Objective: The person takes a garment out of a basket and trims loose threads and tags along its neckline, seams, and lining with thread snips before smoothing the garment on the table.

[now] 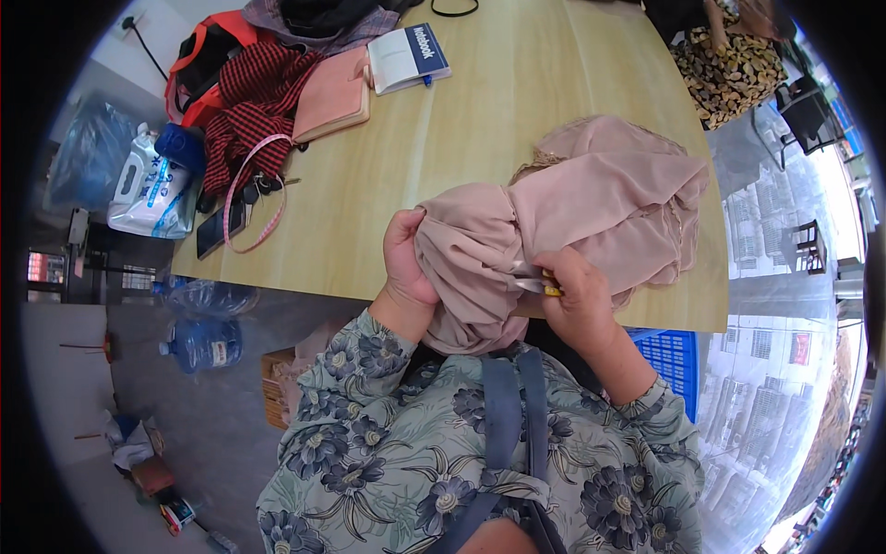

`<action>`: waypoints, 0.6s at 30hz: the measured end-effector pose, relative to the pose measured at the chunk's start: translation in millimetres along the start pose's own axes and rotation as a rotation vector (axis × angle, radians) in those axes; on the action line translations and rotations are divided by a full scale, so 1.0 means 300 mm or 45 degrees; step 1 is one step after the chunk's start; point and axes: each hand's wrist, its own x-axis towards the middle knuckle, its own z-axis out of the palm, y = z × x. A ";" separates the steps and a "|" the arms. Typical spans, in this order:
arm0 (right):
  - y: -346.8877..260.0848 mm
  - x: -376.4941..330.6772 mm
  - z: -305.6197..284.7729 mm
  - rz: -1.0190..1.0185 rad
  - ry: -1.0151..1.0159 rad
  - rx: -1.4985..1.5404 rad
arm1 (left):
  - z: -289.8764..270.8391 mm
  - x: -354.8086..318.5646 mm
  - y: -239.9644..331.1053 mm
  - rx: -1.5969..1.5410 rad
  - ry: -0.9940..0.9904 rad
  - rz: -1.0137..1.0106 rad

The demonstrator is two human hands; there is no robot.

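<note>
At the near edge of the wooden table [517, 102], I have the left hand [404, 263] bunched tight on a fold of the dusty-pink fabric [591, 212], fingers curled in and pinching the cloth taut. Right hand [577, 295] is closed around a small snipping tool [535, 280], metal blades with a yellow bit at the grip, tip touching the fabric right at the gathered fold. Fabric lies half on the table, half pulled down toward my lap.

My read for doing this well: keep the left pinch firm so the fold stands up clear of the layers beneath, and work only the blade tips, since the cloth looks thin, soft and drapey (easy to nick a second layer). Short snips, fold kept tight.

Textures quick: fabric matte and crinkly at the gathers, with a frilly edge at the far side. Table smooth, pale wood grain. Far left sit a red-and-black checked cloth [254, 102], a flat pink pouch [332, 92], a white-and-blue notebook [406, 57] and a dark phone [220, 229]. Sleeves are floral, grey-green.
</note>
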 end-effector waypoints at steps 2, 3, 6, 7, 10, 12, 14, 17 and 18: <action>0.003 -0.013 0.017 0.121 0.096 0.114 | 0.005 -0.002 -0.001 0.010 0.025 -0.005; 0.004 -0.018 0.021 0.240 0.195 0.224 | 0.011 -0.004 -0.001 0.071 0.056 -0.040; 0.007 0.011 -0.004 0.717 0.211 1.059 | 0.021 -0.006 -0.007 0.202 0.089 -0.095; 0.006 0.023 -0.017 0.719 0.215 1.052 | 0.025 -0.006 -0.012 0.278 0.096 -0.112; 0.050 0.060 -0.058 0.717 0.430 1.187 | 0.070 0.001 -0.048 0.472 0.226 -0.147; 0.028 0.110 -0.093 0.697 0.441 1.206 | 0.074 -0.005 -0.050 0.544 0.240 -0.148; 0.015 0.146 -0.122 0.612 0.453 1.212 | 0.086 -0.010 -0.052 0.619 0.250 -0.154; -0.027 0.189 -0.150 0.625 0.406 1.031 | 0.115 -0.017 -0.048 0.786 0.191 -0.169; -0.013 0.207 -0.141 0.624 0.414 1.028 | 0.130 -0.012 -0.050 0.872 0.082 -0.182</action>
